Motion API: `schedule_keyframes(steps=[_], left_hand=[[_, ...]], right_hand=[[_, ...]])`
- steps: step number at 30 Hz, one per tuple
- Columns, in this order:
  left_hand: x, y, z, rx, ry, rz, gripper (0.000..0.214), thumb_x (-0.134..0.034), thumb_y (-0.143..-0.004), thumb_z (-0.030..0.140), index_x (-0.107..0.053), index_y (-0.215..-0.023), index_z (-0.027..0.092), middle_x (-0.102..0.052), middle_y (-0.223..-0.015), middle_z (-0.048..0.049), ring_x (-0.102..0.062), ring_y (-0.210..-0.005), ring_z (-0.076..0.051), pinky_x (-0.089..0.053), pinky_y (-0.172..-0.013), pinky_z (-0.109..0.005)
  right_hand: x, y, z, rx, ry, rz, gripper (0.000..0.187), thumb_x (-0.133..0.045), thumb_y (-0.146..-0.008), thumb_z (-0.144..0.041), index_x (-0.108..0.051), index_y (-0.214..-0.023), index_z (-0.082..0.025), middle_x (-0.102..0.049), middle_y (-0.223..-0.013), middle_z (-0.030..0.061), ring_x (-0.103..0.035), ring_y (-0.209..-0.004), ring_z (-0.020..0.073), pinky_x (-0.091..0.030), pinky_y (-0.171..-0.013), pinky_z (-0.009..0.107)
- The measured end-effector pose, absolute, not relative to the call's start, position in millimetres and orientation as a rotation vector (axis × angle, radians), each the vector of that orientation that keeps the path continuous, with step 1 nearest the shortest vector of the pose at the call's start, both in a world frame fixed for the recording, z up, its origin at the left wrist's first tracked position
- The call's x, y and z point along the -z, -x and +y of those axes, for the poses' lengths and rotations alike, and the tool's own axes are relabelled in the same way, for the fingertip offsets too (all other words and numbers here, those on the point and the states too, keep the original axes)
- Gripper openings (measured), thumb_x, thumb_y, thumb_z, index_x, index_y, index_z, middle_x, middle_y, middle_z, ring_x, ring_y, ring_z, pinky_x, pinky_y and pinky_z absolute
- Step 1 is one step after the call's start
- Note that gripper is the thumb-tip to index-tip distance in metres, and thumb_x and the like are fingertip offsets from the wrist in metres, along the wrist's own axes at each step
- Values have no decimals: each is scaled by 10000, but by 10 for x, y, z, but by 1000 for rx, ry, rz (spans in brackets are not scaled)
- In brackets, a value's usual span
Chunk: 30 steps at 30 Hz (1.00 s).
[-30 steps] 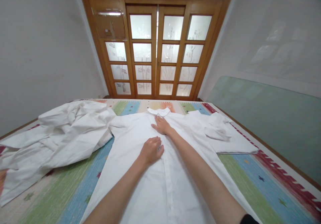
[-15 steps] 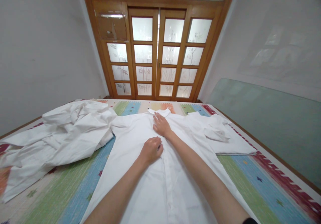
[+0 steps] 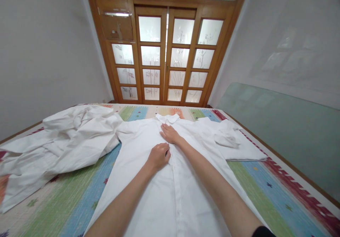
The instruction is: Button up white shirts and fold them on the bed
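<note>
A white button-up shirt lies spread front side up, its collar at the far end. My right hand rests flat on the shirt front just below the collar, fingers stretched out. Closer to me, my left hand is closed at the button placket, with its fingers curled against the cloth. The fingertips of that hand are hidden, but it appears to grip the shirt's front edge.
A crumpled white garment lies to the left, touching the shirt's sleeve. Folded white cloth sits at the right. Beneath them is a colourful striped cover. A pale green panel leans along the right wall; wooden glazed doors stand beyond.
My right hand has slid slightly down from the collar toward me. My left hand stays closed at the placket. The view has shifted a little.
</note>
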<state>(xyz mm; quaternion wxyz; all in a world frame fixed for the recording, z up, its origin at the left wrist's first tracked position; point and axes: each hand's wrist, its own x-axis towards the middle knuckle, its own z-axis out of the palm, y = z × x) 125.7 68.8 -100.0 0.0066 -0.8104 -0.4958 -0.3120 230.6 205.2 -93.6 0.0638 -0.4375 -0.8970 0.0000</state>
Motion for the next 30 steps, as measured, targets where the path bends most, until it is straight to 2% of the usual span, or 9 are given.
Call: schedule_keyframes(steps=[5,9,14,21,23,25,28,30], left_hand=[[973,-1229,682,953,2564,-1601,232,-490,-827,116,-682,-927,199,-719,-1034,-71,-658,-987,-202,-508,-934,-342],[942,-1214,664,908,2599,-1629,271,-451,-851,100,-677,-964,199,-720,-1047,-68,-663,-988,-195,-513,-916,-324],[958,-1231,616,826,2576,-1635,340,-393,-898,125,-631,-1132,184,-669,-1205,-89,-614,-1129,-184,-473,-990,-323],[1049,-1193,384,574,2607,-1547,466,-332,-955,275,-492,-1349,84,-493,-1416,-177,-415,-1351,-264,-344,-1106,-454],[1067,-1163,275,553,2611,-1538,502,-332,-961,335,-461,-1383,95,-457,-1445,-174,-374,-1376,-279,-326,-1112,-481],[1072,-1149,165,534,2603,-1549,535,-332,-961,386,-438,-1405,107,-431,-1464,-170,-337,-1394,-291,-306,-1117,-502],[1044,-1171,12,460,2605,-1587,580,-352,-948,426,-406,-1432,111,-389,-1490,-170,-279,-1417,-317,-272,-1124,-535],[1010,-1208,-74,402,2630,-1600,589,-386,-932,413,-397,-1439,115,-370,-1502,-166,-264,-1419,-336,-257,-1122,-563]], right_hand=[[923,-2483,1764,-74,1239,-2736,554,-205,-1015,-356,-316,-1479,-73,-255,-1552,143,-178,-1451,254,-194,-1155,447],[915,-2683,1440,-126,1205,-2710,548,-176,-1021,-342,-310,-1483,-80,-264,-1549,140,-184,-1451,241,-207,-1156,446],[892,-2937,1014,-232,1184,-2697,576,-171,-1021,-384,-302,-1487,-71,-247,-1557,133,-173,-1454,223,-169,-1175,416],[818,-3208,426,-392,1103,-2702,558,-316,-994,-366,-328,-1481,-94,-270,-1548,146,-197,-1449,231,-171,-1173,436],[782,-3243,288,-424,1067,-2672,511,-373,-975,-322,-415,-1436,-105,-327,-1526,155,-256,-1430,235,-215,-1158,419],[736,-3246,181,-432,1040,-2598,419,-452,-940,-280,-556,-1318,-134,-458,-1444,154,-390,-1353,233,-301,-1109,384],[656,-3185,86,-424,1143,-2454,228,-556,-885,-288,-696,-1001,-150,-663,-1118,131,-591,-1067,217,-433,-934,326],[610,-3118,66,-454,1295,-2392,193,-603,-853,-321,-690,-869,-149,-689,-916,98,-627,-876,197,-457,-787,291]])
